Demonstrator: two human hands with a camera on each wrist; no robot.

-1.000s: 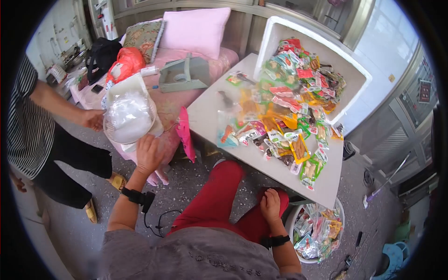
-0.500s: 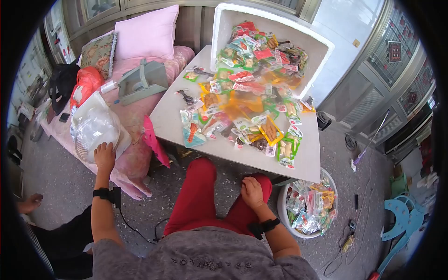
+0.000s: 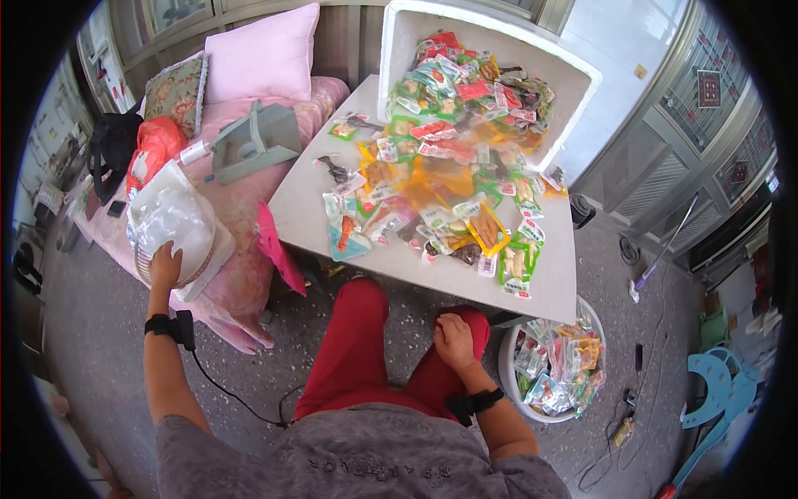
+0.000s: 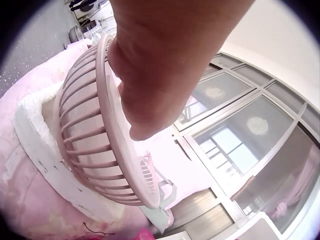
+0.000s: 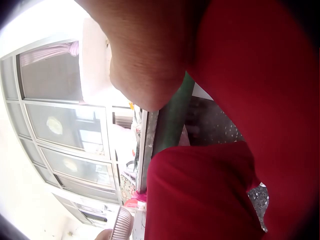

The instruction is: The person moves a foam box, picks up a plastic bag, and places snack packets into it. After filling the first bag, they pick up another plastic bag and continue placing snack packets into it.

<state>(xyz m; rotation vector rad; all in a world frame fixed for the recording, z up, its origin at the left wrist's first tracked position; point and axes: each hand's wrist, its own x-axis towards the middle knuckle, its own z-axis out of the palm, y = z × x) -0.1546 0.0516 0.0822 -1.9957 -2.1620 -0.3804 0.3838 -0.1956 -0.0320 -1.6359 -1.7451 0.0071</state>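
At the left, my left hand (image 3: 166,265) reaches over the near rim of a pale pink slatted plastic basket (image 4: 106,115), fingers lying against the clear plastic bags (image 3: 170,218) inside. The left wrist view shows the hand from behind at that rim; its fingertips are hidden there. Beneath the basket is a white foam piece (image 4: 37,145) on the pink bed cover. My right hand (image 3: 454,339) rests on my right knee, on the red trousers (image 3: 353,333), with nothing in it.
Colourful sealed food packets (image 3: 449,179) cover much of the table (image 3: 544,283), spilling from a tipped white foam box (image 3: 573,91). A white bucket (image 3: 509,378) of packets stands by the table's near right corner. A grey-green plastic holder (image 3: 258,143) and pillows lie on the bed.
My view has swung right, and the other person at the left has mostly left it. My left hand has gone from beside the basket to over its rim. The right hand stays on the knee.
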